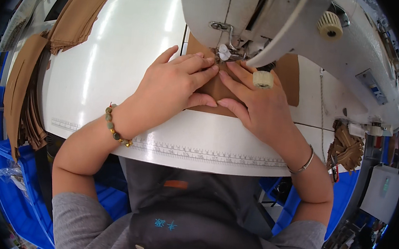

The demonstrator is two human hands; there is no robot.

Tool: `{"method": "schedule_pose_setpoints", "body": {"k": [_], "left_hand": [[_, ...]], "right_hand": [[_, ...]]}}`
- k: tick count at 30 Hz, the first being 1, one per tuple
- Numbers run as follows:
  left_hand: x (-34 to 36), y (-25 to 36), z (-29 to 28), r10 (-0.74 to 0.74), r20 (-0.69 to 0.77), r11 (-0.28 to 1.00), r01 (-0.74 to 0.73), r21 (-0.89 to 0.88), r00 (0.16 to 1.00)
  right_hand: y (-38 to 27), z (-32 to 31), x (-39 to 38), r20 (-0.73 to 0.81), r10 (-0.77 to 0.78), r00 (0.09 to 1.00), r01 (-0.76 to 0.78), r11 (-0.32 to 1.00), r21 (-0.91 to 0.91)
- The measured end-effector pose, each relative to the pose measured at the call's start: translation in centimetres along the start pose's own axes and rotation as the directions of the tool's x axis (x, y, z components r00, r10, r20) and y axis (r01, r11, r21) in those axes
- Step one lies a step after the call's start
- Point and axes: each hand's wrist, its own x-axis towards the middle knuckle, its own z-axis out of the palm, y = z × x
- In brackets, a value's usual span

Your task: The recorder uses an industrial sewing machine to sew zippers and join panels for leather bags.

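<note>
A piece of brown fabric (286, 80) lies under the head of the white sewing machine (357, 57). My left hand (172, 84) is on the fabric's left part, its index and middle fingertips bent in close to the presser foot (231, 56) and its little finger lifted away. From the right, my right hand (263, 101) holds the same piece, with some fingertips hidden behind the machine head. Both thumbs press near the fabric's front edge and almost meet. Between the hands the fabric looks creased or slightly raised. The needle point cannot be made out.
Stacked brown pieces (83, 14) lie at the far left, and long brown strips (25, 81) hang over the table's left edge. A printed ruler (197, 153) runs along the front edge. Brown scraps (348, 146) are bunched at the right. Blue bins (19, 180) stand below.
</note>
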Motion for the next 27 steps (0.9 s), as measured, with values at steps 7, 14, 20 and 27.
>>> {"method": "schedule_pose_setpoints", "body": {"k": [7, 14, 20, 27], "left_hand": [[0.2, -0.4, 0.3, -0.009, -0.009, 1.0, 0.009, -0.01, 1.0], [0.2, -0.6, 0.5, 0.002, -0.02, 1.0, -0.002, -0.003, 1.0], [0.2, -0.7, 0.5, 0.005, -0.016, 1.0, -0.005, -0.02, 1.0], [0.2, -0.7, 0.5, 0.006, -0.01, 1.0, -0.006, -0.018, 1.0]], "right_hand": [[0.2, 0.3, 0.2, -0.036, -0.011, 0.999, 0.012, 1.0, 0.016], [0.3, 0.3, 0.2, -0.034, -0.004, 0.999, 0.005, 0.999, 0.033], [0.3, 0.4, 0.2, -0.043, -0.007, 0.999, 0.009, 0.999, 0.034], [-0.2, -0.7, 1.1, 0.029, 0.001, 1.0, -0.001, 1.0, -0.002]]}}
